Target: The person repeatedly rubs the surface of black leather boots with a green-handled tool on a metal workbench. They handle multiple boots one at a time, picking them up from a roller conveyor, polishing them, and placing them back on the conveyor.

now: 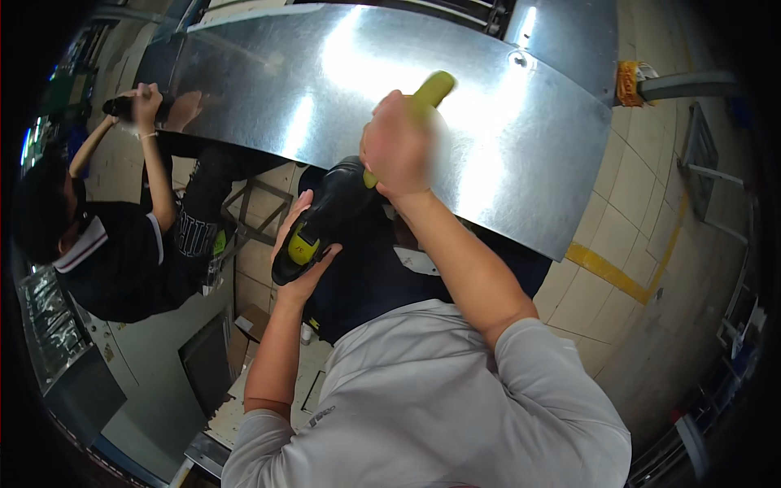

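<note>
A black shoe (pixel 329 207) is held slantwise above my lap, close to the near edge of the metal table. A yellow-green block, apparently a shoe last (pixel 303 244), shows in its opening. My left hand (pixel 299 268) is closed around the heel end, with the thumb on one side and the fingers on the other. At the other end, my right hand (pixel 400 146), partly blurred, is closed around an elongated yellow-green piece (pixel 437 88) that sticks out beyond the fist. What kind of piece it is, I cannot tell. That hand hides part of the shoe's toe.
The shiny metal table (pixel 244 81) stretches across in front of me. On the left, a seated co-worker (pixel 122 244) in dark clothes holds a dark object (pixel 120 106) at the table's end. A pipe with orange wrapping (pixel 628 83) stands beyond the right end.
</note>
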`<state>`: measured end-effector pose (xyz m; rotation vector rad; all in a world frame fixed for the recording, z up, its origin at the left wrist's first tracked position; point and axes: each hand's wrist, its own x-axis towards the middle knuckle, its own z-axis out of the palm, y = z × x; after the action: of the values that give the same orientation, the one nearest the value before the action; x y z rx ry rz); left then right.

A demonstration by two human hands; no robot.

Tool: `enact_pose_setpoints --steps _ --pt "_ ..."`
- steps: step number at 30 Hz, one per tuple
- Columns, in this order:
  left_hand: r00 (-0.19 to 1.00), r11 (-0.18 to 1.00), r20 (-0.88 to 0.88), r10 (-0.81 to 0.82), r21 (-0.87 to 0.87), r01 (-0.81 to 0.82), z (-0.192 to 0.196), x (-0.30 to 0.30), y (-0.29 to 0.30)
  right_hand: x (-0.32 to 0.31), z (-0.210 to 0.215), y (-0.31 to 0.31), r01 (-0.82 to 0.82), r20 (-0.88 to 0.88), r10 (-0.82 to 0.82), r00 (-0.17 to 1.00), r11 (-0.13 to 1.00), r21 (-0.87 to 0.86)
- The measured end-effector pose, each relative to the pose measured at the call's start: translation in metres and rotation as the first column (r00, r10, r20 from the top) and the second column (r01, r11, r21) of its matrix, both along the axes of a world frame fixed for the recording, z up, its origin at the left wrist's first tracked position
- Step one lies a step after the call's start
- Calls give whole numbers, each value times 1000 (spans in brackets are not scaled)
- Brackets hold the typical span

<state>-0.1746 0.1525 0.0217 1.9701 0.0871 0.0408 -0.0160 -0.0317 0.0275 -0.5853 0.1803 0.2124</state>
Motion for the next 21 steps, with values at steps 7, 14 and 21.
enact_pose_setpoints --steps 7,14,21 --pt "999 1000 -9 30 -8 -31 10 -1 -11 14 -8 -11 -67 -23 73 997 982 178" --pt "1000 1000 2 0 8 0 5 11 -9 2 -8 16 109 183 -65 981 965 -240" --pt "910 918 277 -308 336 209 52 70 -28 41 -10 -42 113 298 -15 955 943 -314"
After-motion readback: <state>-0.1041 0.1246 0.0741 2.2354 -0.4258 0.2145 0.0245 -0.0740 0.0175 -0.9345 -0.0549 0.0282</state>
